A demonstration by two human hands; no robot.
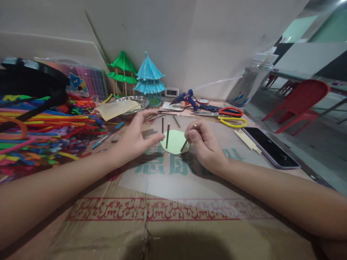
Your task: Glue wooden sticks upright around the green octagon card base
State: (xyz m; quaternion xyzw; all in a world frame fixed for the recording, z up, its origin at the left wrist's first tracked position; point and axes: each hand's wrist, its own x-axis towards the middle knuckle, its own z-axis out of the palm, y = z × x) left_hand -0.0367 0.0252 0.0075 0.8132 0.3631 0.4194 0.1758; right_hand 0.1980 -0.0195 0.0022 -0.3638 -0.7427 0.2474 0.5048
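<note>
A light green disc (175,143) lies on the cardboard in front of me. Two thin brown sticks (167,136) stand upright on its left part. My right hand (204,144) is closed around another brown stick (185,145), which leans with its lower end at the disc's right side. On the other side, my left hand (137,139) has its fingers apart, thumb near the disc's left edge, and nothing is in it. One more brown stick (176,121) lies behind the disc.
Colourful pipe cleaners (40,133) are heaped at the left. Behind stand a green model pavilion (123,70) and a blue one (150,77). A blue glue gun (185,98), scissors (230,112), pale sticks (247,141) and a phone (271,147) lie back and right.
</note>
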